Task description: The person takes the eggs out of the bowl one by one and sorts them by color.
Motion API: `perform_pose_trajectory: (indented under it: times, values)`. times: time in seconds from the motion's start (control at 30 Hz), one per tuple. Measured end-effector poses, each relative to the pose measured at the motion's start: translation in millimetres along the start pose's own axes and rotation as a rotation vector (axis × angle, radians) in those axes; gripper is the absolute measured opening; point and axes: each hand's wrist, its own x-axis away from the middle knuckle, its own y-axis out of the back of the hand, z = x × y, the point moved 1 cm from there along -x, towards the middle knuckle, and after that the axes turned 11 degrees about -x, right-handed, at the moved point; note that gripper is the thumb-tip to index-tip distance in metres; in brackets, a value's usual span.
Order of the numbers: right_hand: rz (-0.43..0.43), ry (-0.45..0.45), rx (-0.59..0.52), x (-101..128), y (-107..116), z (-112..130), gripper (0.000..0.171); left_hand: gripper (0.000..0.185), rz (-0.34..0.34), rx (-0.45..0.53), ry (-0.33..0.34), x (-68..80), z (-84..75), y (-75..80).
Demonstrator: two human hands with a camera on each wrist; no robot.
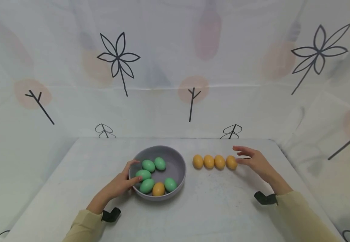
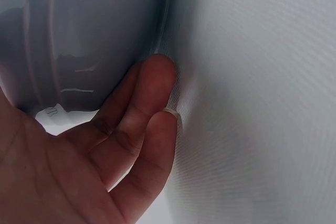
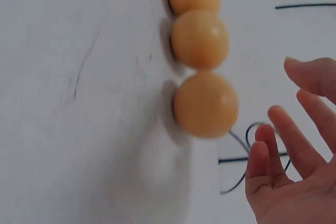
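Note:
My left hand (image 1: pixel 119 185) grips the left side of a grey bowl (image 1: pixel 179 168), its thumb over the rim. In the left wrist view, curled fingers (image 2: pixel 157 85) lie against the bowl's outer wall (image 2: pixel 100 30), low by the tabletop. Inside the bowl are several green eggs (image 1: pixel 160 163) and one yellow egg (image 1: pixel 158 189). To its right, several yellow eggs (image 1: pixel 208 161) form a row. My right hand (image 1: pixel 256 164) is beside the row's rightmost yellow egg (image 1: pixel 231 162), fingers spread and holding nothing; the right wrist view shows a gap between the fingers and that egg (image 3: pixel 206 105).
A white tabletop (image 1: pixel 199 215) lies under everything. Pale fabric (image 1: pixel 163 111) printed with plant drawings hangs behind the table and along both sides. Each wrist carries a dark strap, one on the left (image 1: pixel 111 215) and one on the right (image 1: pixel 265 198).

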Motion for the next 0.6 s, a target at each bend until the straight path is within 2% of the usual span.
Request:
perform_pose_trajectory:
  times: [0.17,0.37,0.6]
  values:
    - [-0.010,0.039,-0.020,-5,-19,11,0.051,0.064,0.002,0.005,-0.006,0.0,0.6,-0.3]
    - [0.067,0.071,-0.054,-13,-44,22,0.040,0.065,0.016,0.003,-0.007,0.1,-0.7,-0.1]
    - [0.158,0.068,-0.084,-23,-76,44,0.033,0.064,0.021,0.016,-0.004,0.7,-1.4,0.5]
